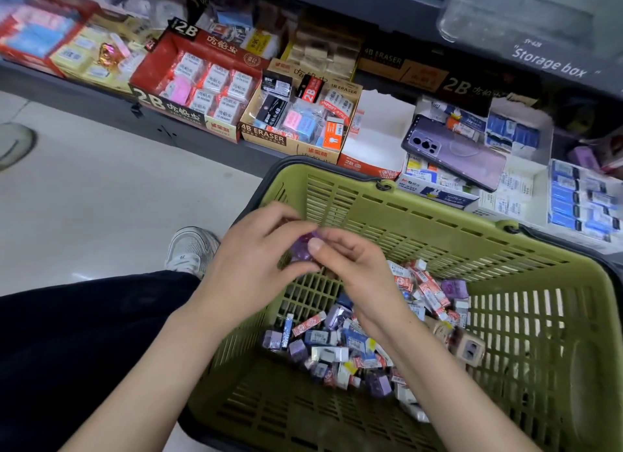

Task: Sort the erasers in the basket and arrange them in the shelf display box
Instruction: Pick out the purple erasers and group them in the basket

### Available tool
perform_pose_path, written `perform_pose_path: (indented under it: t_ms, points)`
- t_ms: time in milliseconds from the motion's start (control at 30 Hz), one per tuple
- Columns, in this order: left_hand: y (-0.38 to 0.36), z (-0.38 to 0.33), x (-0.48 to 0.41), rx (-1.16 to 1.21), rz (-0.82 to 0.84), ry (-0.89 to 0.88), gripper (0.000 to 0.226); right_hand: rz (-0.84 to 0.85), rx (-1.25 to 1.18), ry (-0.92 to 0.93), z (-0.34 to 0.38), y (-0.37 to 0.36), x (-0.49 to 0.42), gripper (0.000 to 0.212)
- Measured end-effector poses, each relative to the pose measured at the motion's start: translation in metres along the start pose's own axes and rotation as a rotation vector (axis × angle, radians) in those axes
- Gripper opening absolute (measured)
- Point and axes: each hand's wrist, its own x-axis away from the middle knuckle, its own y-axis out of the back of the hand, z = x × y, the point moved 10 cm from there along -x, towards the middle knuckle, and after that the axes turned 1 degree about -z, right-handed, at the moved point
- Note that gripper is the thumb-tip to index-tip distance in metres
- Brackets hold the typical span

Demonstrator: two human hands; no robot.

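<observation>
Head view: a green plastic basket [438,224] sits beside the person's dark-clothed leg. A loose pile of small wrapped erasers [354,345] lies in its bottom, red-and-white, blue and purple; their print is too small to read. Above the basket's left side, raised clear of the pile, both hands meet. The left hand [253,262] curls its fingers round a purple eraser [301,246], and the right hand [352,266] pinches the same piece with thumb and fingers. Beyond the basket, on a low shelf, stands a tan display box [269,137] printed "4B ERASER". A red display box [158,102] marked "2B" sits just left of it, and a purple phone [462,155] lies on packets to the right. Farthest, a grey bin [553,64] reads "Storage box".
</observation>
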Motion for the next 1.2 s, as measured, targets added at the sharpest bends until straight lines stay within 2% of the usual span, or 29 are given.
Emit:
perform_pose_path:
  t_ms: [133, 200, 267, 333, 400, 500, 667, 800, 900, 1000, 1067, 1200]
  points:
    - [-0.018, 0.008, 0.006, -0.032, 0.066, 0.058, 0.055, -0.194, 0.119, -0.146, -0.054, 0.052, -0.012, 0.014]
    - [-0.008, 0.005, 0.006, -0.058, -0.035, 0.028, 0.040, -0.224, 0.254, -0.244, -0.090, 0.069, -0.020, 0.016]
    - [0.012, 0.005, 0.005, -0.134, -0.176, 0.015, 0.027, -0.174, 0.342, -0.329, -0.121, 0.068, -0.031, 0.027]
    - [0.027, 0.017, 0.003, -0.250, -0.233, 0.070, 0.032, -0.162, 0.374, -0.362, -0.138, 0.063, -0.044, 0.037]
    - [0.027, 0.032, 0.003, -0.305, -0.194, 0.106, 0.040, -0.184, 0.384, -0.369, -0.146, 0.059, -0.055, 0.038]
    - [0.011, 0.043, 0.005, -0.266, -0.088, 0.114, 0.050, -0.243, 0.376, -0.345, -0.152, 0.063, -0.064, 0.036]
    - [0.007, 0.048, 0.005, -0.226, -0.087, 0.116, 0.043, -0.316, 0.684, -0.182, -0.130, 0.080, -0.063, 0.033]
    - [0.023, 0.040, 0.007, -0.198, -0.194, 0.101, 0.033, -0.101, 0.953, -0.040, -0.109, 0.070, -0.040, 0.027]
    - [0.030, 0.030, 0.008, -0.156, -0.248, 0.106, 0.026, 0.234, 1.074, 0.025, -0.122, 0.032, -0.011, 0.032]
    - [0.028, 0.030, 0.009, -0.103, -0.216, 0.113, 0.025, 0.531, 1.309, 0.024, -0.163, -0.011, 0.007, 0.047]
    - [0.027, 0.037, 0.013, -0.093, -0.182, 0.125, 0.028, 0.618, 1.483, 0.081, -0.175, -0.025, 0.010, 0.051]
    - [0.023, 0.057, 0.028, -0.056, -0.121, 0.228, 0.041, 0.686, 1.665, 0.227, -0.176, -0.027, 0.015, 0.046]
